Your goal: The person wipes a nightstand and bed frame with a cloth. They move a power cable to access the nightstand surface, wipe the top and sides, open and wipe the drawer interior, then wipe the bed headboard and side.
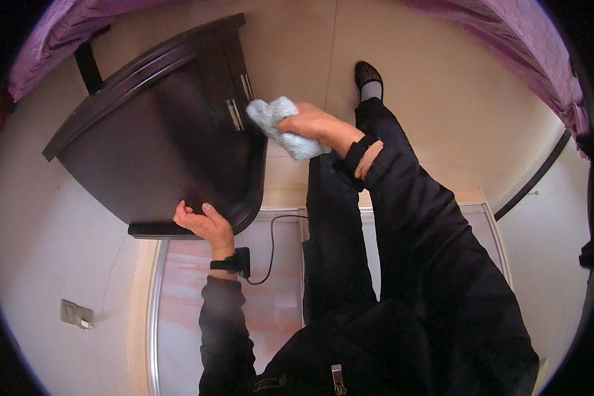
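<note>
My right hand point(307, 121) grips a folded light grey-blue cloth point(297, 141) and holds it just right of a dark, glossy wooden cabinet point(128, 133). Two metal handles point(234, 115) show on the cabinet, close to the cloth. At the cabinet's lower edge is my left hand point(209, 225), its fingers loosely curled and the thumb apart, with nothing in it. Whether it touches the dark surface I cannot tell. A faint reflection of the hand shows in the gloss.
Purple fabric point(519, 39) hangs at both upper corners. A black cable point(272, 242) runs from a device on my left wrist towards my leg. Wall sockets point(76, 314) with a white plug are at lower left. My shoe point(368, 74) stands on the beige floor point(292, 54).
</note>
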A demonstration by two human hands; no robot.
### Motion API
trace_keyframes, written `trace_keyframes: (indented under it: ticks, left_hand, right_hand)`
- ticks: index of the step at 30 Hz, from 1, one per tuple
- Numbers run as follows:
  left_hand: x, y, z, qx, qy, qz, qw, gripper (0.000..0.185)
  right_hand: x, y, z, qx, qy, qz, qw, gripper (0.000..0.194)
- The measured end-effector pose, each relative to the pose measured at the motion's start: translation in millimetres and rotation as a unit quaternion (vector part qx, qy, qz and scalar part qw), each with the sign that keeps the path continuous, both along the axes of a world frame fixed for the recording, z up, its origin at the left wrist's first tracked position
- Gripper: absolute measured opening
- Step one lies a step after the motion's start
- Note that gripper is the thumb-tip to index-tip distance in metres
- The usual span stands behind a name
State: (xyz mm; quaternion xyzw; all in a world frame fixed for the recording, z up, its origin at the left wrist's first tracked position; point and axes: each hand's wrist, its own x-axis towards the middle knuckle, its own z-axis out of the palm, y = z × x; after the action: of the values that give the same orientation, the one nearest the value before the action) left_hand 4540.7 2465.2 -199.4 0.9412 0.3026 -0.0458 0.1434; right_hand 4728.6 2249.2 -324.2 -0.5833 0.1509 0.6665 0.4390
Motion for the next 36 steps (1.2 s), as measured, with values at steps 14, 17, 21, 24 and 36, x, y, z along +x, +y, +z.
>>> trace_keyframes:
  ticks: [14,17,21,24,36]
  left_hand:
    - [-2,-1,3,-0.025,0.005,0.027,0.999,0.043]
    - [-6,0,0,-0.025,0.003,0.038,0.999,0.043]
    - [-7,0,0,-0.033,0.013,0.04,0.999,0.043]
    - [-6,0,0,-0.026,0.005,0.03,0.999,0.043]
    - [-2,1,1,-0.011,0.019,0.022,1.0,0.046]
  right_hand:
    - [-1,97,-97,-0.059,-0.346,0.033,0.936,0.055]
    - [-39,86,-96,-0.062,-0.375,0.078,0.922,0.05]
    - [-41,75,-98,-0.059,-0.475,0.226,0.849,0.045]
    - [-32,71,-100,-0.048,-0.532,0.355,0.767,0.035]
    - [-81,49,-99,0.035,-0.309,0.392,0.866,0.032]
